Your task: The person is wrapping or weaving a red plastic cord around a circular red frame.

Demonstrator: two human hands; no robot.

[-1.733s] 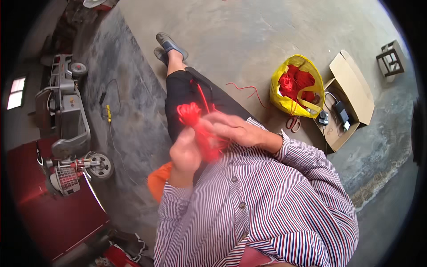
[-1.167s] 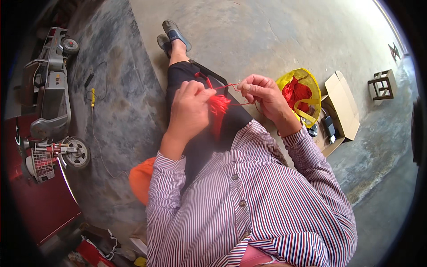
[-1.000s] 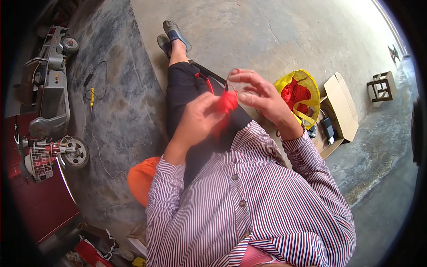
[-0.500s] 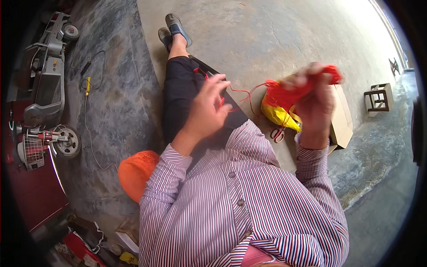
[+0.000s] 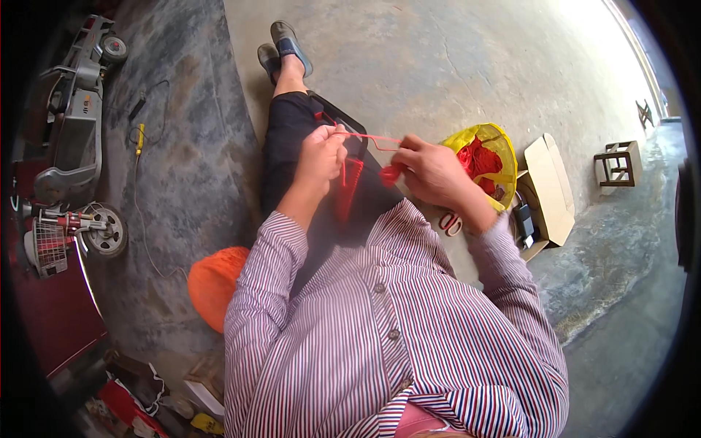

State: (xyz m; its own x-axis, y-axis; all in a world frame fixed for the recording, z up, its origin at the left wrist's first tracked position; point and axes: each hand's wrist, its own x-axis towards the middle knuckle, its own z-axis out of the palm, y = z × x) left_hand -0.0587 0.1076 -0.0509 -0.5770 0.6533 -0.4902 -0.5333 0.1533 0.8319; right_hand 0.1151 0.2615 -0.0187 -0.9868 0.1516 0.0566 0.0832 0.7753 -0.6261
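Over my lap, my left hand (image 5: pixel 321 157) is closed, its thumb and fingers pinching a red cord (image 5: pixel 372 136). The cord runs across to my right hand (image 5: pixel 438 174), which is also closed on it, with a small red bundle (image 5: pixel 392 174) at its fingertips. Below my left hand hangs a blurred red strip (image 5: pixel 350 186) that looks knitted or braided. To the right of my right hand, a yellow bag (image 5: pixel 461 137) stands open with a tangle of red yarn (image 5: pixel 482 159) inside. A pair of scissors (image 5: pixel 450 223) lies on the floor by the right forearm.
An opened cardboard box (image 5: pixel 551 186) with dark items stands right of the bag, and a small wooden stool (image 5: pixel 618 162) farther right. On the left are an orange rounded object (image 5: pixel 217 286), a yellow-handled tool (image 5: pixel 140 139) on a cord, and a grey wheeled vehicle (image 5: pixel 77 139).
My right hand has moved down and left from above the bag to my lap. The large red bundle it held now appears in the bag. My left hand has closed on the cord.
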